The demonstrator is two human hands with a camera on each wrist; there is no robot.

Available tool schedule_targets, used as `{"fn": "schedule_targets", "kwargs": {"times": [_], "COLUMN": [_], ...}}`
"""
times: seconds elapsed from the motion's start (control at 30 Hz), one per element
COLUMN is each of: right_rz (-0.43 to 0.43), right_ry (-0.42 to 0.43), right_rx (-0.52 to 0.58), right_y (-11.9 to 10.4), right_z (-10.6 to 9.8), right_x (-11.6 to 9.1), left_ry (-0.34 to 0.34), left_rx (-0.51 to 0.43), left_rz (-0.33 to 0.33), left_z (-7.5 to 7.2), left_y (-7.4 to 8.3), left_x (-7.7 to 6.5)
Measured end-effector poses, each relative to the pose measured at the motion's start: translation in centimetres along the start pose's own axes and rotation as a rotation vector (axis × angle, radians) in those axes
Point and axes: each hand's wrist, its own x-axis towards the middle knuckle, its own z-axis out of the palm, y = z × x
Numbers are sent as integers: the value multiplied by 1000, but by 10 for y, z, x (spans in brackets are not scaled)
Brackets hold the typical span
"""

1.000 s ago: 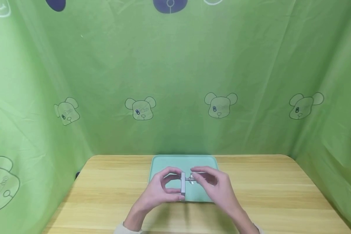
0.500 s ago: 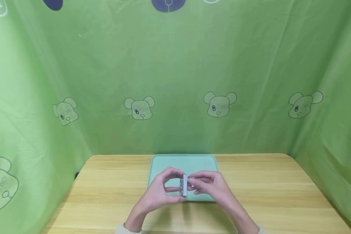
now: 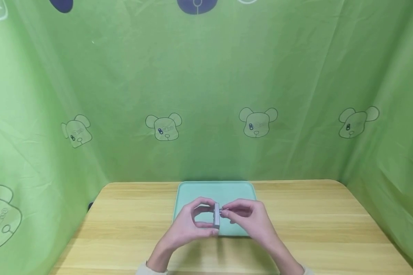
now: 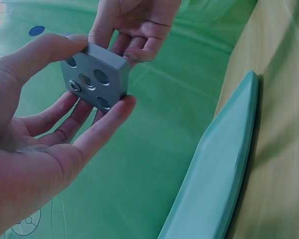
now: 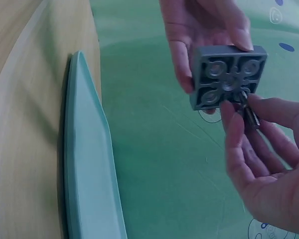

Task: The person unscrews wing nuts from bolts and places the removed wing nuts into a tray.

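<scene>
My left hand holds a square grey metal block by its edges, thumb on one side and fingers on the other. In the left wrist view its flat face shows several round holes, one filled by a bolt's end. The ribbed back face appears in the right wrist view. From a corner hole there, a threaded bolt sticks out toward my right hand. The thumb and fingers of that hand pinch a small wing nut on the bolt close to the block, mostly hidden by the fingertips.
Below the hands a mint-green tray lies on the light wooden table, toward its back edge. A green cloth with bear-head prints hangs behind and along both sides.
The wing nut was visible on the bolt a little away from the block; the right hand has shifted left and now pinches it closer in. The left hand tilted the block briefly and keeps hold.
</scene>
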Motion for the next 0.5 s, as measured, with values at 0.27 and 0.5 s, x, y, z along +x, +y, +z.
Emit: {"fn": "schedule_targets", "kwargs": {"times": [0.27,0.5], "right_rz": [-635,-1081], "right_ry": [107,144], "right_rx": [-272,-400], "right_y": [9,12], "right_z": [6,8], "right_x": [4,14], "left_ry": [-2,-21], "left_rx": [-84,-133], "left_rz": [-22,-29], "left_z": [-4,-8], "left_y": [2,3], "left_x": [-1,-3]}}
